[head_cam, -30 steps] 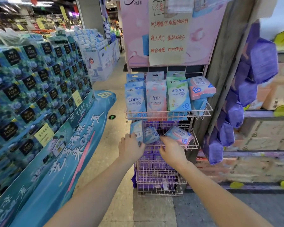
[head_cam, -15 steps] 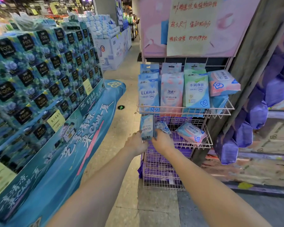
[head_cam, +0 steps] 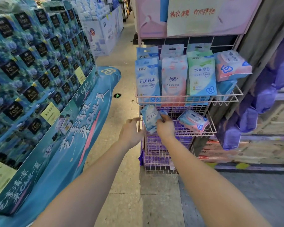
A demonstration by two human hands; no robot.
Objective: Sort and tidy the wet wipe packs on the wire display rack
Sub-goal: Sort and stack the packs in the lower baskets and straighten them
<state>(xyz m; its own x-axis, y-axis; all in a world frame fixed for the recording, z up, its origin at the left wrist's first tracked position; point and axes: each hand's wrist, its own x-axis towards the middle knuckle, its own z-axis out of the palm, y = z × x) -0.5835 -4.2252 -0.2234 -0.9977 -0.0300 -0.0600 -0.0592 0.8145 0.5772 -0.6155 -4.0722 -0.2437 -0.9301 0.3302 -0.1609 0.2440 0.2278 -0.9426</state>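
A pink wire display rack (head_cam: 189, 102) stands ahead with tiers. Its top tier holds upright wet wipe packs: blue (head_cam: 147, 82), pink (head_cam: 173, 81) and green (head_cam: 201, 74), plus a tilted pink-and-blue pack (head_cam: 231, 66) at the right end. On the middle tier lies a pink-and-blue pack (head_cam: 193, 121). My right hand (head_cam: 165, 126) grips a small blue EDI pack (head_cam: 150, 117) at that tier's left end. My left hand (head_cam: 130, 131) hovers just left of the pack, fingers apart, at the rack's left edge.
A tall stack of blue tissue boxes (head_cam: 31, 63) and a teal banner (head_cam: 75, 128) fill the left. Purple packs (head_cam: 252, 118) hang on the right beside wooden shelving. The rack's lower tiers hold purple packs (head_cam: 157, 153). A tiled aisle (head_cam: 121, 71) runs between.
My left hand has let go of the blue pack, and my right hand now holds it, tilted. The view has moved closer to the rack.
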